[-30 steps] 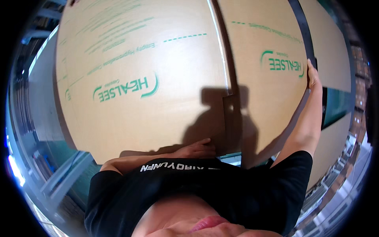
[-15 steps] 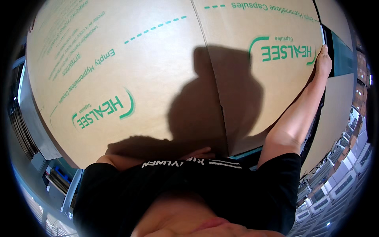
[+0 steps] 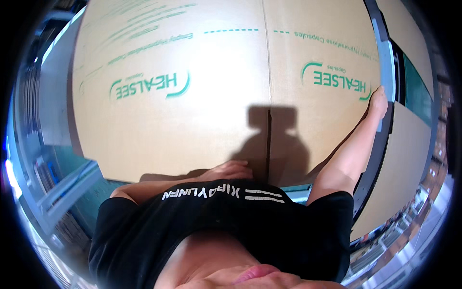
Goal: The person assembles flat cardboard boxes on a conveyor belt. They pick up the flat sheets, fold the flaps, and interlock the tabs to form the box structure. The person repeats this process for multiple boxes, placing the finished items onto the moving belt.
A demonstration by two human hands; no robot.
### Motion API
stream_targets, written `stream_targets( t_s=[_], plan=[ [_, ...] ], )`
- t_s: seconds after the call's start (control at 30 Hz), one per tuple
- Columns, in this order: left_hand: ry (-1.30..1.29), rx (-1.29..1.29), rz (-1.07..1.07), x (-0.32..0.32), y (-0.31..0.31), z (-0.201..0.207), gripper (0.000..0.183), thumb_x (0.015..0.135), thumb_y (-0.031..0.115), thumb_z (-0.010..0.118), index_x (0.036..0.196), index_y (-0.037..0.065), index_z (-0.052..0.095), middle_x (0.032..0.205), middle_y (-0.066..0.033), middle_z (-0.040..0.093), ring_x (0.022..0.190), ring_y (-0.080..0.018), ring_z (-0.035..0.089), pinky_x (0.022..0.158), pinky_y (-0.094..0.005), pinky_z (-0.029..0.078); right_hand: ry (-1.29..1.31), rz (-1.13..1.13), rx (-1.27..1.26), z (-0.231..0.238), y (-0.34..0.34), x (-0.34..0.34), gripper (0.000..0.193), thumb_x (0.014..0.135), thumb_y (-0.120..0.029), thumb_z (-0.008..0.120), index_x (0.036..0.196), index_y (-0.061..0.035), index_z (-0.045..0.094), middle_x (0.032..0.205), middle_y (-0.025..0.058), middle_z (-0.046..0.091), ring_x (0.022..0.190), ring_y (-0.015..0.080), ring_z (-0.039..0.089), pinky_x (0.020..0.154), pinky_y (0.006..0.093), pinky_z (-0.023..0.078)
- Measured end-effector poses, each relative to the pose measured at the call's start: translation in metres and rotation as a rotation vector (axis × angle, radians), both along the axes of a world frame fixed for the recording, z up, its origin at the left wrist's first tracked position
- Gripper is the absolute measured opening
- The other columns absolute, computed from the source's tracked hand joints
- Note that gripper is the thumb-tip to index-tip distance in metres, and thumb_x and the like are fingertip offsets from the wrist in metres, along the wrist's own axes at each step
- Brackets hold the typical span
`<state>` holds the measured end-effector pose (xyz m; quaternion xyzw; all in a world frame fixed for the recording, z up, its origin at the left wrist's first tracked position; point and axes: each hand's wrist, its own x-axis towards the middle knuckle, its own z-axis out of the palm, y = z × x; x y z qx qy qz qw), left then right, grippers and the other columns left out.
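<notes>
A large flat cardboard sheet (image 3: 159,130) with green print and a crease down it fills the space in front of me. My right hand (image 3: 379,102) grips its right edge, arm stretched out, with part of the fingers hidden. Close to my body, my left hand (image 3: 231,169) rests on the sheet's near part beside the crease. Its fingers lie extended over the board, and the thumb is not visible. A dark slot (image 3: 269,144) runs along the near end of the crease. My shadow falls over this area.
A pale metal rail (image 3: 385,62) borders the sheet on the right, with more brown board (image 3: 409,154) beyond it. On the left are a grey metal panel (image 3: 55,96) and a light blue frame bar (image 3: 62,188). Stacked flat boards (image 3: 45,173) stand at the lower left.
The sheet has turned, so its print and near edge lie more level in view. My left hand shows more fully on the board. The right hand appears nearer, still at the right edge.
</notes>
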<state>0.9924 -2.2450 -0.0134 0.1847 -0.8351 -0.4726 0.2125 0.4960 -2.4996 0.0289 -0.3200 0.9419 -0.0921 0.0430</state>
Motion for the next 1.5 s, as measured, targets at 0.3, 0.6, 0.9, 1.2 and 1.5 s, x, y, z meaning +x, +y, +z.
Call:
stream_targets(
  t_s=[0.3,0.6,0.9,1.2,1.5],
  plan=[
    [-0.182,-0.433,0.344,-0.034,0.011,0.043,0.063,0.084,0.046,0.062,0.127,0.002,0.051,0.126,-0.0175,0.051,0.115,-0.0326,0.051,0.098,-0.0463,0.041,-0.211,0.151,-0.090,-0.001,-0.007,-0.007,0.064,0.091,-0.054,0.034,0.110,-0.0015,0.066,0.117,0.0201,0.062,0.111,0.0349,0.058,0.092,0.0451,0.044],
    [-0.269,-0.551,0.486,-0.066,0.026,0.044,0.068,0.083,0.046,0.061,0.128,-0.003,0.047,0.132,-0.0194,0.048,0.119,-0.0338,0.049,0.099,-0.0495,0.037,-0.155,0.251,-0.031,-0.005,-0.002,-0.013,0.066,0.090,-0.062,0.036,0.104,-0.0061,0.069,0.109,0.0189,0.065,0.102,0.0379,0.061,0.083,0.0484,0.048],
    [-0.260,-0.584,0.494,-0.065,0.027,0.037,0.066,0.077,0.039,0.067,0.125,-0.003,0.051,0.131,-0.0162,0.050,0.122,-0.0299,0.047,0.102,-0.0478,0.035,-0.016,0.249,-0.092,0.006,0.024,0.016,0.058,0.092,-0.055,0.035,0.110,-0.0062,0.062,0.107,0.0197,0.065,0.100,0.0387,0.062,0.082,0.0496,0.048],
    [-0.326,-0.495,0.491,-0.078,0.024,0.059,0.067,0.072,0.036,0.074,0.124,-0.001,0.053,0.131,-0.0152,0.052,0.120,-0.0335,0.049,0.097,-0.0467,0.042,-0.219,0.359,-0.170,-0.007,0.016,-0.012,0.049,0.086,-0.047,0.046,0.116,-0.0116,0.063,0.114,0.0191,0.063,0.106,0.0417,0.058,0.090,0.0486,0.045],
    [-0.566,-0.445,0.479,-0.108,0.039,0.068,0.067,0.069,0.028,0.076,0.125,-0.002,0.053,0.133,-0.0227,0.049,0.124,-0.0420,0.045,0.104,-0.0481,0.039,-0.617,0.655,-0.693,-0.057,0.099,-0.158,0.037,0.079,-0.010,0.069,0.114,-0.0014,0.061,0.094,0.0128,0.064,0.078,0.0191,0.062,0.073,0.0301,0.050]
  ],
)
